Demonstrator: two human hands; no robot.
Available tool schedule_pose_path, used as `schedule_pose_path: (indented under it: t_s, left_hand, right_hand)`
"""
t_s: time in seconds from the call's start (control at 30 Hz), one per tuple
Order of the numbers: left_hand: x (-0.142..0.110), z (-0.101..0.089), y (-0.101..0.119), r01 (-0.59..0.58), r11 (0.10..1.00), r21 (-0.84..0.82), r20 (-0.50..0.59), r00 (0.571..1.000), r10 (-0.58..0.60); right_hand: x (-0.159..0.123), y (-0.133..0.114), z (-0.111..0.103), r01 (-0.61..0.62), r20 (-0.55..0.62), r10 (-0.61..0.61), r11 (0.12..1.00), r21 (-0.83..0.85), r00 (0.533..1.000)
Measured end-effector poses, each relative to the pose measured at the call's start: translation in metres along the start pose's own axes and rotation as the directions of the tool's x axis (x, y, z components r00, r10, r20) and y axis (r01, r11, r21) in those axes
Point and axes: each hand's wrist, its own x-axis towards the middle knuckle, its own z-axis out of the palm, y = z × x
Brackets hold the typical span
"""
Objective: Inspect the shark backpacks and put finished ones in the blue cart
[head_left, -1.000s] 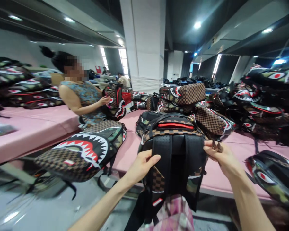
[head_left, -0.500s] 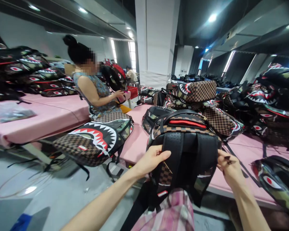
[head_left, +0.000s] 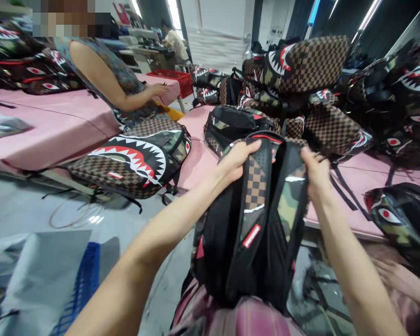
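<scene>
A black backpack [head_left: 227, 261] with brown checkered and camouflage patches leans upright against my lap, its shoulder straps towards me. My left hand [head_left: 238, 161] is closed around the upper part of the left shoulder strap [head_left: 255, 186], thumb on top. On the other side, my right hand [head_left: 317, 172] grips the top of the right strap [head_left: 290, 200]; its curled fingertips are partly hidden. Something small and dark shows by the right fingers, too blurred to name. Just behind the held bag, another black backpack [head_left: 227, 123] lies on the pink table [head_left: 196, 163].
A shark-mouth backpack [head_left: 136, 158] overhangs the table edge at left. More checkered bags [head_left: 311, 60] are piled behind, and another bag [head_left: 399, 219] sits at right. A co-worker [head_left: 105, 74] sits at left. A blue crate [head_left: 80, 284] stands on the floor.
The backpack has tipped back and come lower towards my lap, so its straps show fully. Both hands have moved to the tops of the straps. My view has tilted downward.
</scene>
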Motion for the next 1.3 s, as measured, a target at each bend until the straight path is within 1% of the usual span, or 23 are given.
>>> schedule_pose_path:
  t_s: [0.03,0.07,0.1,0.13,0.17,0.23,0.33,0.57,0.73,0.83,0.9,0.93,0.97,1.0,1.03,1.07,1.1,1.13,1.17,1.2,1.23,1.27,1.3]
  left_hand:
    - [0.009,-0.019,-0.027,0.091,0.996,-0.019,-0.071,0.993,-0.092]
    - [0.013,-0.037,-0.054,0.178,0.983,-0.039,-0.128,0.975,-0.182]
    - [0.012,-0.054,-0.079,0.273,0.96,-0.068,-0.131,0.951,-0.279]
    - [0.007,-0.067,-0.101,0.324,0.941,-0.101,-0.119,0.935,-0.334]
    - [0.0,-0.078,-0.118,0.346,0.929,-0.133,-0.1,0.928,-0.36]
    - [-0.013,-0.091,-0.135,0.343,0.92,-0.19,-0.05,0.932,-0.358]
    - [-0.016,-0.096,-0.137,0.338,0.911,-0.236,-0.018,0.936,-0.352]
    - [-0.008,-0.096,-0.134,0.36,0.901,-0.242,-0.033,0.925,-0.378]
    - [-0.017,-0.095,-0.136,0.361,0.901,-0.241,-0.035,0.924,-0.38]
    - [-0.03,-0.097,-0.142,0.4,0.886,-0.236,-0.025,0.909,-0.417]
    - [-0.043,-0.098,-0.147,0.422,0.893,-0.155,-0.047,0.9,-0.434]
    - [-0.051,-0.097,-0.15,0.403,0.913,-0.064,-0.1,0.908,-0.408]
    - [-0.059,-0.096,-0.152,0.351,0.934,0.065,-0.182,0.924,-0.335]
    - [-0.067,-0.094,-0.153,0.27,0.935,0.231,-0.277,0.939,-0.203]
    - [-0.075,-0.09,-0.154,0.175,0.891,0.42,-0.354,0.935,-0.017]
    - [-0.083,-0.085,-0.156,0.087,0.79,0.607,-0.377,0.907,0.189]
    - [-0.089,-0.079,-0.158,0.018,0.646,0.763,-0.329,0.871,0.364]
    - [-0.095,-0.072,-0.161,-0.039,0.487,0.873,-0.226,0.851,0.474]
    - [-0.1,-0.064,-0.166,-0.096,0.335,0.937,-0.095,0.854,0.511]
    - [-0.103,-0.055,-0.172,-0.155,0.209,0.966,0.035,0.873,0.487]
    - [-0.104,-0.047,-0.18,-0.21,0.12,0.97,0.14,0.893,0.429]
    - [-0.104,-0.04,-0.189,-0.248,0.067,0.966,0.208,0.908,0.364]
    - [-0.103,-0.033,-0.199,-0.263,0.041,0.964,0.237,0.919,0.315]
  right_hand:
    - [-0.005,0.028,0.006,-0.11,0.034,0.109,0.994,0.025,0.993]
    - [-0.013,0.055,0.009,-0.226,0.085,0.225,0.974,0.006,0.971]
    - [-0.024,0.079,0.01,-0.296,0.103,0.297,0.955,-0.02,0.949]
    - [-0.036,0.099,0.009,-0.346,0.104,0.348,0.937,-0.039,0.932]
    - [-0.046,0.114,0.007,-0.379,0.096,0.383,0.924,-0.056,0.919]
    - [-0.059,0.13,0.003,-0.4,0.064,0.404,0.914,-0.07,0.913]
    - [-0.058,0.135,0.001,-0.408,0.056,0.414,0.908,-0.094,0.909]
    - [-0.056,0.139,0.006,-0.379,0.037,0.38,0.925,-0.023,0.924]
    - [-0.064,0.138,0.004,-0.332,0.037,0.334,0.942,-0.048,0.942]
    - [-0.073,0.137,0.0,-0.334,0.045,0.338,0.939,-0.081,0.94]
    - [-0.082,0.134,-0.005,-0.393,0.06,0.4,0.914,-0.1,0.915]
    - [-0.087,0.133,-0.008,-0.43,0.069,0.437,0.897,-0.1,0.897]
    - [-0.094,0.13,-0.011,-0.465,0.078,0.472,0.88,-0.092,0.878]
    - [-0.101,0.128,-0.015,-0.498,0.088,0.503,0.864,-0.079,0.86]
    - [-0.108,0.126,-0.018,-0.525,0.097,0.529,0.849,-0.064,0.843]
    - [-0.115,0.124,-0.021,-0.546,0.102,0.549,0.836,-0.051,0.83]
    - [-0.122,0.123,-0.023,-0.562,0.103,0.563,0.826,-0.041,0.82]
    - [-0.127,0.122,-0.025,-0.574,0.102,0.574,0.818,-0.034,0.812]
    - [-0.132,0.121,-0.026,-0.581,0.099,0.581,0.813,-0.029,0.808]
    - [-0.136,0.121,-0.027,-0.584,0.097,0.583,0.812,-0.024,0.807]
    - [-0.139,0.122,-0.027,-0.583,0.097,0.582,0.812,-0.02,0.807]
    - [-0.14,0.122,-0.027,-0.58,0.101,0.579,0.814,-0.019,0.809]
    - [-0.141,0.123,-0.026,-0.577,0.105,0.575,0.817,-0.018,0.811]
